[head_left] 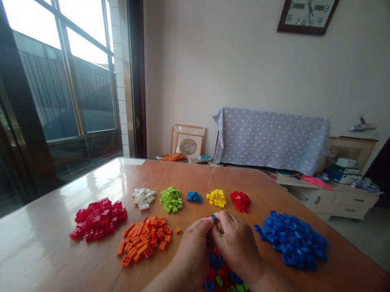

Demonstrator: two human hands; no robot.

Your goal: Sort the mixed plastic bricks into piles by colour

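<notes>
My left hand (pixel 194 242) and my right hand (pixel 235 239) meet above the near middle of the table. Their fingertips pinch a small blue piece (pixel 213 217), and bits of red and yellow show beside it; the rest is hidden by the fingers. Below and partly behind the hands lies a mixed pile (pixel 225 276) of red, blue, green and orange pieces. Orange bricks (pixel 145 239) are heaped left of my left hand, with one loose orange brick (pixel 178 230) between. To the right of my right hand is a large heap of round blue pieces (pixel 294 239).
Across the brown table (pixel 192 175) sit small piles of white (pixel 143 197), green (pixel 171 200), blue (pixel 194 197), yellow (pixel 216 198) and red bricks (pixel 240 201). A larger dark-pink pile (pixel 98 219) lies at the left. Beyond stands a cloth-covered object (pixel 273 138).
</notes>
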